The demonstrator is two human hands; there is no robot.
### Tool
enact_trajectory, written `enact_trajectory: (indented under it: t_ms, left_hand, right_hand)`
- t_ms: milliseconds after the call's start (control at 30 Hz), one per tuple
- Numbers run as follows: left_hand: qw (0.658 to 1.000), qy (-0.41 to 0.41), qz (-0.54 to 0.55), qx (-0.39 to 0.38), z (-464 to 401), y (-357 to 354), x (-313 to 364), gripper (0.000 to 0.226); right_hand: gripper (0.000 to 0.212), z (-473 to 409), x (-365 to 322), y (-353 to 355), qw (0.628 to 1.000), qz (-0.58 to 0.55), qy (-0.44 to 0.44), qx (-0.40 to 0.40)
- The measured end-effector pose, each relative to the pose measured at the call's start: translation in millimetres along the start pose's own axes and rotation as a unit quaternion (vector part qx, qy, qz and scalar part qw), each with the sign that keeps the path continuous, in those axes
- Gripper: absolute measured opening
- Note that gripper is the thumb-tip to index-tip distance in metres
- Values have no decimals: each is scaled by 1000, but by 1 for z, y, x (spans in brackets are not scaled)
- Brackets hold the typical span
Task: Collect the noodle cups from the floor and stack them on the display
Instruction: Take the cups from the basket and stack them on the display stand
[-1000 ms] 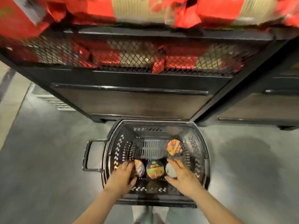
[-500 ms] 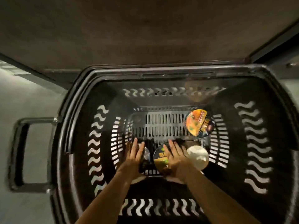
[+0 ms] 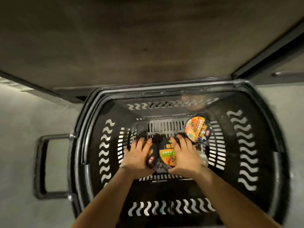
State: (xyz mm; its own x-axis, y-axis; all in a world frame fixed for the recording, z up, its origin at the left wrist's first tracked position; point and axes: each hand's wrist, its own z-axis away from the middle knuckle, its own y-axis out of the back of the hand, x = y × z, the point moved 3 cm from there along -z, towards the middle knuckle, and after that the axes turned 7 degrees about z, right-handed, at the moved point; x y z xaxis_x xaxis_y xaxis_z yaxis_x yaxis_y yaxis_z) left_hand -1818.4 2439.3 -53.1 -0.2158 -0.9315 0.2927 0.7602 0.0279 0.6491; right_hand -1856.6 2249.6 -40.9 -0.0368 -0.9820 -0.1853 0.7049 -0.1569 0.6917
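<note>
A black slotted shopping basket stands on the floor and holds several noodle cups. Both my arms reach down to its bottom. My left hand grips a black-lidded cup, tilted on its side. My right hand holds a cup with a green and orange lid, fingers over its top and thumb at the near rim. A third cup with an orange and black lid stands upright at the far right of the bottom. A pale cup shows partly behind my right hand.
The dark base panel of the display rises right behind the basket. The basket's handle sticks out to the left over the grey floor. A second unit with a metal bar stands at the upper right.
The view has dropped from the display shelves down into the basket. Both hands went from hovering over the cups to closing around one each; the left cup has tipped onto its side.
</note>
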Motion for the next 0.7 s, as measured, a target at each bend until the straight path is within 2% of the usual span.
enact_trajectory:
  t_ms: [367, 567, 700]
  left_hand:
    - [990, -114, -57, 53, 164, 219, 133, 112]
    - [971, -185, -127, 85, 230, 307, 223, 110]
    - [950, -240, -165, 112, 263, 342, 298, 109]
  right_hand:
    - [117, 236, 17, 214, 984, -95, -79, 129]
    - [121, 362, 42, 286, 938, -188, -155, 247]
    - [121, 437, 78, 311, 913, -230, -188, 278]
